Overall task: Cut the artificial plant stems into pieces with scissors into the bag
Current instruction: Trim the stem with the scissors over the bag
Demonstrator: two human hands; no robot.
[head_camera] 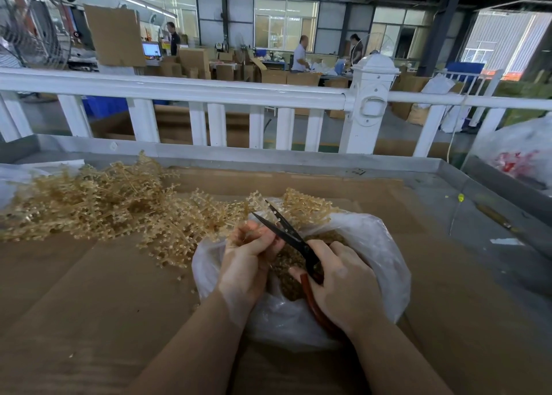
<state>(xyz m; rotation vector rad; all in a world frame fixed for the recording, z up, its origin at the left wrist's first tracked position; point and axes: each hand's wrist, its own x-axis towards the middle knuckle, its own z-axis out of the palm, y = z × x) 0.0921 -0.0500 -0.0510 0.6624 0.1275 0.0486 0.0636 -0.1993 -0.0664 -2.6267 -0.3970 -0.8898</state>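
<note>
warehouse floor behind a white railing; we cut pale gold plastic plant stems over a clear plastic bag on the cardboard-covered surface.
these stems look light, springy and knobbly, likely to snag each other, so we judge a firm pinch low on one sprig works best. our left hand curls round a sprig above the bag mouth, where cut bits already lie. our right hand grips the red-handled black scissors, blades parted at the sprig. uncut stems sit heaped just left of the bag.
</note>
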